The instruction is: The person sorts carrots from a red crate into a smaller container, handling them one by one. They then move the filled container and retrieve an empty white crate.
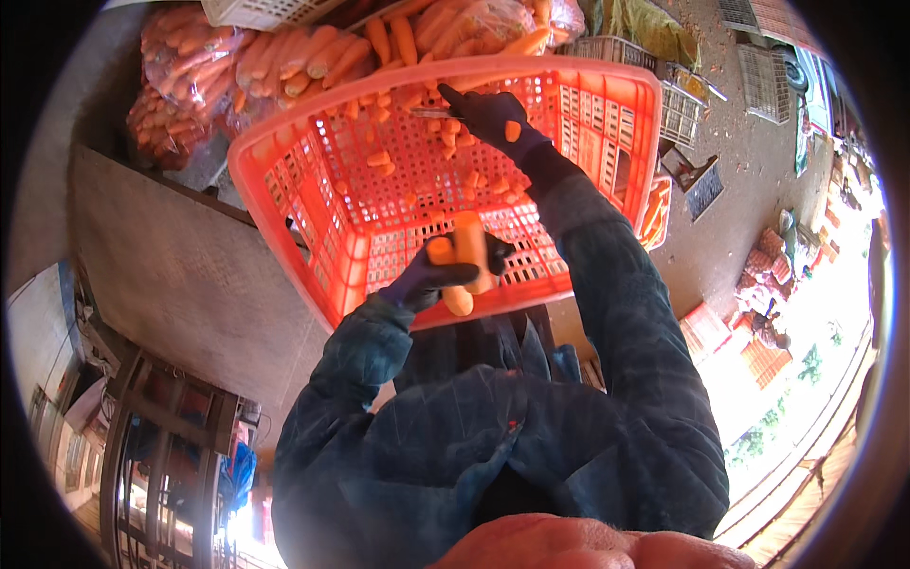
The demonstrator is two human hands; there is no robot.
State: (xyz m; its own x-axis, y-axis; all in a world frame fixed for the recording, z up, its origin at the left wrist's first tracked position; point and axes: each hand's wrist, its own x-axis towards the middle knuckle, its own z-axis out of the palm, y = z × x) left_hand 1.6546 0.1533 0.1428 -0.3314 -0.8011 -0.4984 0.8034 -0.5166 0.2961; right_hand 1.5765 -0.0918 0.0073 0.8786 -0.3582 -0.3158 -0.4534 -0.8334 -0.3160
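Observation:
A large red plastic crate (448,67) with perforated walls is before me, with several short carrot pieces (380,158) scattered in it. My left hand (434,274), in a dark glove, grips thick carrots (469,245) over the crate's near side. Higher up, at the crate's far side, my gloved right hand (490,117) is closed around a tool with a thin metal blade (432,112), perhaps a knife; its handle is mostly hidden. One carrot piece (512,131) appears against the back of that hand or its wrist.
Clear plastic bags of carrots (188,53) lie beyond the crate, beside a pale plastic crate (266,11). At right are a smaller red crate with carrots (655,213) and empty-looking crates (764,84). A metal frame (167,412) stands at lower left.

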